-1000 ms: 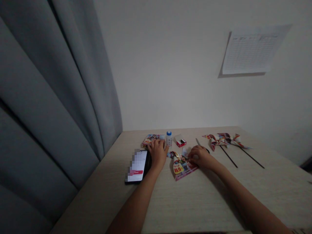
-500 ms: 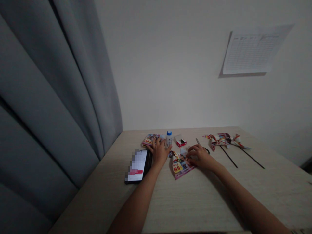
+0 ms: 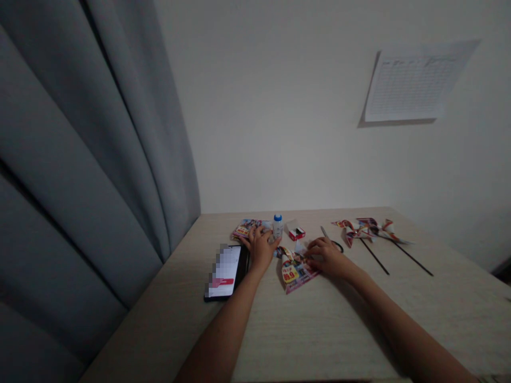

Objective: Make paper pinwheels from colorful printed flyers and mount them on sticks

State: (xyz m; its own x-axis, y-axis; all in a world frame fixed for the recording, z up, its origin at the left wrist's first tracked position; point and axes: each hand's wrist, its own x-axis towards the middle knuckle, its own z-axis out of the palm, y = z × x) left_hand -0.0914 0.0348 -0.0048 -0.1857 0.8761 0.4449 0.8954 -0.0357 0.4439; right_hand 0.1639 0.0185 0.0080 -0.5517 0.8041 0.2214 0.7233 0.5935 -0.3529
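Observation:
My left hand (image 3: 261, 251) rests with fingers spread between a stack of printed paper (image 3: 246, 227) and an upright white bottle with a blue cap (image 3: 277, 224). Its thumb and forefinger lie close against the bottle's lower part; whether they touch it I cannot tell. A partly folded printed-paper pinwheel (image 3: 294, 270) lies on the table to the right of that hand. My right hand (image 3: 326, 257) holds this pinwheel's right side down with bent fingers, their tips partly hidden. Behind this hand are scissors (image 3: 338, 246), partly covered by it.
A phone (image 3: 224, 272) lies left of my left forearm. A small red-and-white box (image 3: 296, 232) is open behind the paper. Two pinwheels (image 3: 355, 231) on black sticks (image 3: 413, 259) lie to the right. The table (image 3: 287, 335) meets a wall; a grey curtain (image 3: 107, 159) hangs at left.
Both hands stay nearly where they were. The bottle and the left fingers have shifted very slightly, and the right hand still holds the paper pinwheel.

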